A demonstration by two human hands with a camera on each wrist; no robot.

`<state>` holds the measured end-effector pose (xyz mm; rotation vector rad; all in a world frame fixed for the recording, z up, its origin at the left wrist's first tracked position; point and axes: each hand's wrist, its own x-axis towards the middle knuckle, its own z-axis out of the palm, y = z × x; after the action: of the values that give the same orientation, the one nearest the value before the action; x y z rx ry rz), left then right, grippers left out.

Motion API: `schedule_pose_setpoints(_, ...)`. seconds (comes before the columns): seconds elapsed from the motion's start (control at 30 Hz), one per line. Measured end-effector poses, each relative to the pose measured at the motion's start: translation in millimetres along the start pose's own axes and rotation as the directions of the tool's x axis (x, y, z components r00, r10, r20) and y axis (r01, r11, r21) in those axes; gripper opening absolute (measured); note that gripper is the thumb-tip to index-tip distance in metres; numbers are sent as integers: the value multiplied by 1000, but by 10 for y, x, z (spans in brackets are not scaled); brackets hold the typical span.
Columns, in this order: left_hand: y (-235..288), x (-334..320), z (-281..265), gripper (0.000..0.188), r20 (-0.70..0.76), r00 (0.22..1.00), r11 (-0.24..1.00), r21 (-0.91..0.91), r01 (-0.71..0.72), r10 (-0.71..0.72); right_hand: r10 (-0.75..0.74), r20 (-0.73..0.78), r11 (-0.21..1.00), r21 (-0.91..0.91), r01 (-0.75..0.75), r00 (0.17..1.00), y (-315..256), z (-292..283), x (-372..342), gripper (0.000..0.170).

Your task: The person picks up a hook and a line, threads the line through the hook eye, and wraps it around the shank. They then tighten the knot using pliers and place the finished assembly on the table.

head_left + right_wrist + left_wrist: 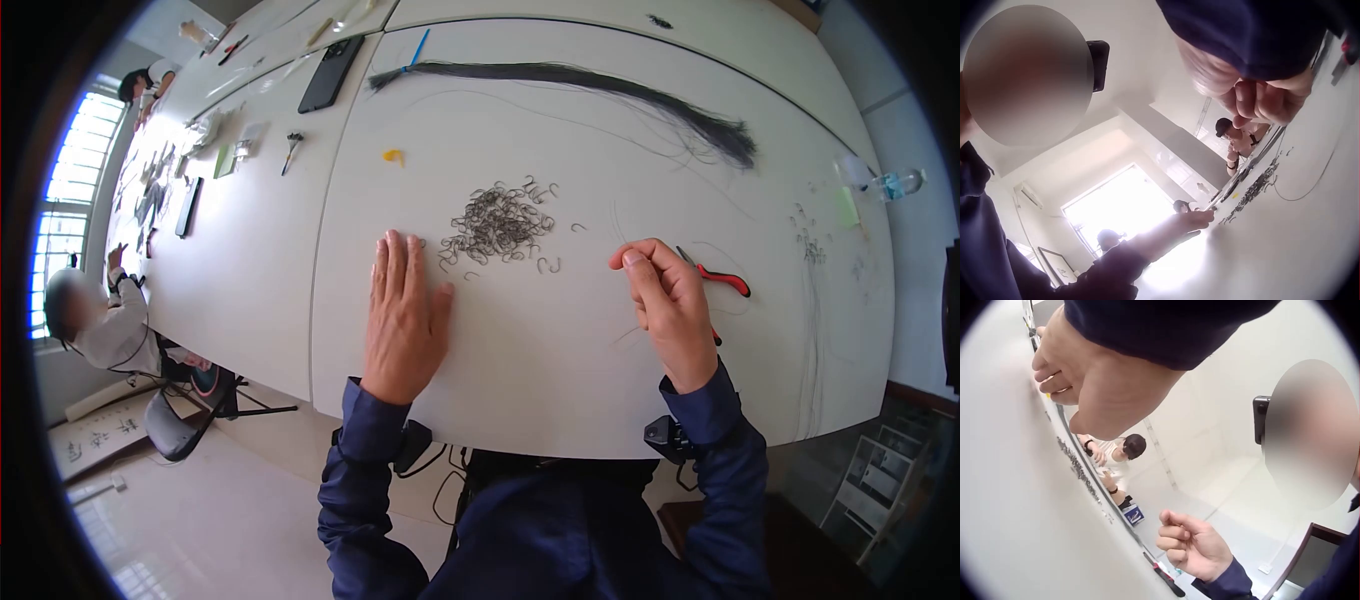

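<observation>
My left hand [405,320] lies on the white table with its fingers straight, beside a heap of small dark hook-shaped pieces [497,225]. To the right of the heap, my right hand [668,305] is held with curled fingers, thumb against the index finger. It pinches a thin dark strand, very fine in the head view; a curved strand [1297,199] shows below this hand in the right wrist view. Pliers with red and black handles [725,280] lie partly hidden behind the right hand. Across the far side stretches a long bundle of dark strands [560,73], bound by a blue tie [420,45].
A small yellow piece [393,156] lies left of the heap. Farther left are a black phone [330,74] and a small brush-like tool [291,150]. Loose strands [812,320] and a clear bottle [900,183] are at the right. Another person [110,325] sits at the left.
</observation>
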<state>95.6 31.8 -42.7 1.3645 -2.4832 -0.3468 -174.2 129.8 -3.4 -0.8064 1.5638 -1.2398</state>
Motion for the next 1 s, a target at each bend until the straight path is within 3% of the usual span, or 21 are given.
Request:
schedule_pose_setpoints(0.17, 170, 109, 49, 53, 60, 997, 996, -82, -41, 46, 5, -28, 1000, -1, -5, 1000, 81, -11, 49, 26)
schedule_pose_setpoints(0.2, 175, 144, 37, 45, -35, 997, 995, -72, -73, 71, 3, -24, 1000, -5, -3, 1000, 95, -17, 59, 26)
schedule_pose_setpoints(0.3, 154, 242, -83, 35, -72, 995, 979, -194, 60, -75, 8, -29, 1000, -8, -8, 1000, 131, -33, 67, 26)
schedule_pose_setpoints(0.33, 133, 271, -63, 27, -162, 986, 988, -153, 16, -41, 9, -23, 1000, -8, -9, 1000, 142, -31, 67, 26)
schedule_pose_setpoints(0.63, 53, 389, -9, 10, -160, 987, 991, -129, -36, 15, -66, 28, 996, -51, 67, 997, 205, -12, 44, 25)
schedule_pose_setpoints(0.83, -7, 389, 17, 12, -141, 984, 947, -316, 63, -112, -132, 18, 990, -53, 133, 991, 227, -42, 51, 23)
schedule_pose_setpoints(1.0, 98, 365, -2, 9, -129, 991, 967, -254, 3, -37, -184, 37, 979, -79, 186, 982, 271, -54, 58, 24)
